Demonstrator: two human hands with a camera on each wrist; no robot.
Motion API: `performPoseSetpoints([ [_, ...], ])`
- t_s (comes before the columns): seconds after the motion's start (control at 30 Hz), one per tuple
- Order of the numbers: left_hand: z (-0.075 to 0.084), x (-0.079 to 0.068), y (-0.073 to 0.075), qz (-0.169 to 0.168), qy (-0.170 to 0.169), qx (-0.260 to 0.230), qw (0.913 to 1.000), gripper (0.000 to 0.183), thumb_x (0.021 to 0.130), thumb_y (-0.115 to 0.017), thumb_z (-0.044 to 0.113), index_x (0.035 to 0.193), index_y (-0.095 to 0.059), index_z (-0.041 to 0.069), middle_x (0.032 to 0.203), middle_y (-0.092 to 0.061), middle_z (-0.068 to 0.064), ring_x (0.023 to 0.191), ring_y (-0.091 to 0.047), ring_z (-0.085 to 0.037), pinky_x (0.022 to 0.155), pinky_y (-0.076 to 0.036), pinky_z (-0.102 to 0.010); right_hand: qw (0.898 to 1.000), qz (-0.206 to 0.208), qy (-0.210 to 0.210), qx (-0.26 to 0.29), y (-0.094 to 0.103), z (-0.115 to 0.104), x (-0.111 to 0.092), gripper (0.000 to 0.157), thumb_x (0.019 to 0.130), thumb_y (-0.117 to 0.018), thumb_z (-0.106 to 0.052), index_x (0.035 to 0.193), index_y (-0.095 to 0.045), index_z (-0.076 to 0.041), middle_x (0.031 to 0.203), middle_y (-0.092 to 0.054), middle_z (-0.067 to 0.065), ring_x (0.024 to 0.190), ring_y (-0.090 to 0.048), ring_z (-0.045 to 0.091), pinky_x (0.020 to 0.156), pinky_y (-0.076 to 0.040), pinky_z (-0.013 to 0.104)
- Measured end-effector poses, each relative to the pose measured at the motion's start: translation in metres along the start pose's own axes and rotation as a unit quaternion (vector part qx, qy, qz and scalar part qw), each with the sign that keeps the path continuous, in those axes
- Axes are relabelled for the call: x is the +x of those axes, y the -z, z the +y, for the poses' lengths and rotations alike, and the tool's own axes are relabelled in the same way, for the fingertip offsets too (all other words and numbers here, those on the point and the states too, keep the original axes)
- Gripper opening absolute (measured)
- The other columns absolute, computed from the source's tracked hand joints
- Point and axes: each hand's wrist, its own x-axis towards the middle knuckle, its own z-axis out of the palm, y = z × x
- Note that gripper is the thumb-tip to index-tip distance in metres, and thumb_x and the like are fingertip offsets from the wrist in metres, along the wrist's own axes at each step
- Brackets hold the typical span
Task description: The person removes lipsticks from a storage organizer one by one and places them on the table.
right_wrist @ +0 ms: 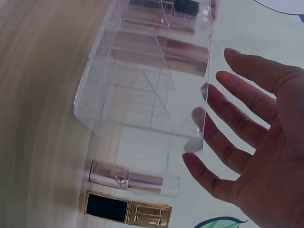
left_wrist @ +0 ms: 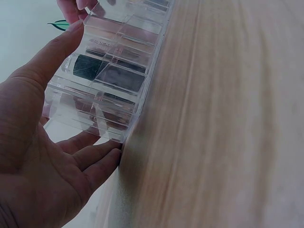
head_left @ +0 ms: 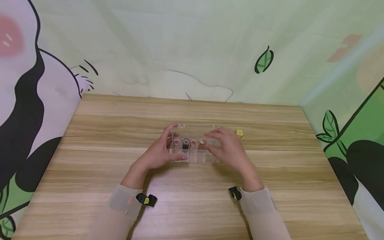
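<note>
A clear plastic lipstick organizer (head_left: 196, 132) with divided compartments sits on the table. My left hand (head_left: 155, 152) holds its left end, thumb on the near side and fingers around the far side and the end. Several lipsticks stand in a row of slots: one red-topped (head_left: 176, 143), one dark (head_left: 186, 144), another red-topped (head_left: 193, 144) and a rose-gold one (head_left: 202, 143). Over the right end is my right hand (head_left: 229, 150), close to the rose-gold lipstick. In the right wrist view its fingers (right_wrist: 237, 121) are spread and bent a little, with nothing gripped.
Past the organizer's right end, a pink-and-clear lipstick tube (right_wrist: 135, 181) and a black-and-gold lipstick (right_wrist: 128, 210) stand upright side by side. From the head, a small yellow top (head_left: 239, 133) shows beyond my right hand. The wooden table (head_left: 186, 206) meets a printed cloth wall (head_left: 180, 50) behind.
</note>
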Motion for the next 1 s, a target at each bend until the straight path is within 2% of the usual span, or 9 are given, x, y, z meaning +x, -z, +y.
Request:
performPoseSetpoints([
  [0.2,0.001,0.0,0.0,0.001,0.005,-0.003,1.0,0.116,0.07,-0.096,0.046,0.158,-0.019,0.043,0.152,-0.049,-0.008,0.148,-0.044,-0.038,0.121,-0.034,-0.062,1.0,0.013,-0.01,-0.022,-0.006,-0.005,0.001,0.034,0.087,-0.085,-0.026,0.117,-0.077,-0.014,0.117,-0.074,0.006,0.116,-0.065,0.029,0.102,-0.046,0.054],
  [0.43,0.001,-0.001,0.0,0.001,0.0,-0.006,1.0,0.117,0.069,-0.096,0.047,0.157,-0.019,0.043,0.152,-0.05,-0.008,0.147,-0.046,-0.037,0.12,-0.035,-0.06,0.998,0.005,-0.036,-0.046,-0.014,-0.011,0.001,0.033,0.088,-0.084,-0.031,0.119,-0.077,-0.021,0.119,-0.073,0.001,0.118,-0.062,0.026,0.099,-0.038,0.051],
  [0.77,0.001,0.0,0.0,0.004,0.003,0.01,0.9999,0.116,0.069,-0.096,0.048,0.156,-0.02,0.045,0.152,-0.051,-0.006,0.148,-0.044,-0.04,0.121,-0.033,-0.063,0.996,0.018,-0.061,-0.064,-0.022,-0.014,0.001,0.029,0.089,-0.083,-0.029,0.117,-0.078,-0.022,0.117,-0.073,0.0,0.12,-0.061,0.027,0.111,-0.033,0.064],
  [1.0,0.002,0.0,0.0,0.004,0.004,0.017,0.9998,0.113,0.07,-0.095,0.05,0.154,-0.02,0.049,0.147,-0.054,-0.002,0.146,-0.046,-0.039,0.119,-0.034,-0.064,0.995,0.028,-0.073,-0.067,-0.025,-0.015,0.001,0.027,0.09,-0.082,-0.028,0.116,-0.078,-0.021,0.115,-0.073,0.0,0.12,-0.062,0.028,0.114,-0.031,0.066],
])
